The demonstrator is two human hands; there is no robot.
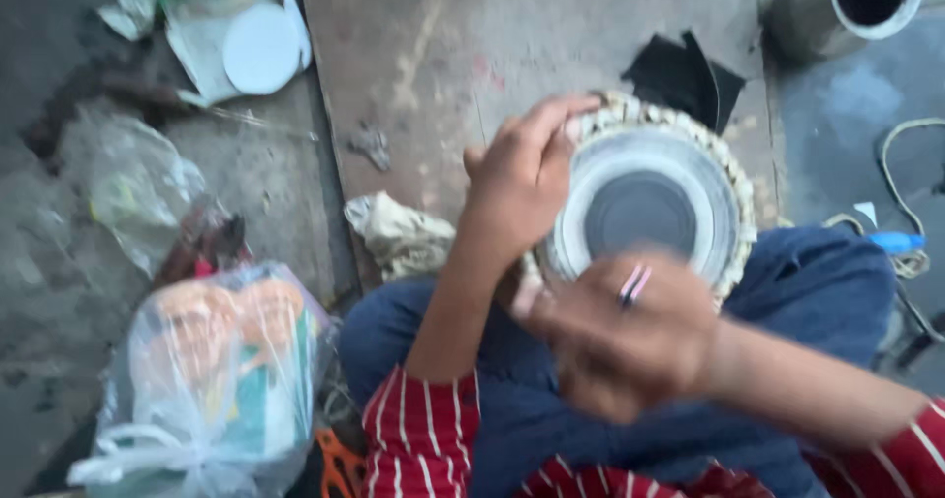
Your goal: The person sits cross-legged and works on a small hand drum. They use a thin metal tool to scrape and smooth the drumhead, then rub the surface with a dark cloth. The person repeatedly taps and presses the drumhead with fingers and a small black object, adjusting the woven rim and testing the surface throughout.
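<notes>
A small round drum with a white skin, a dark centre patch and a braided rim rests on my lap, between my blue-trousered knees. My left hand lies on the drum's left rim, its fingers curled over the braid at the top. My right hand, blurred by motion, hovers over the drum's near edge with a thin pale stick-like thing between its fingers. What that thin thing is cannot be told.
A crumpled rag lies on the brown mat left of the drum. Black cloth scraps, a metal pot, a white lid, a cord and a filled plastic bag surround me.
</notes>
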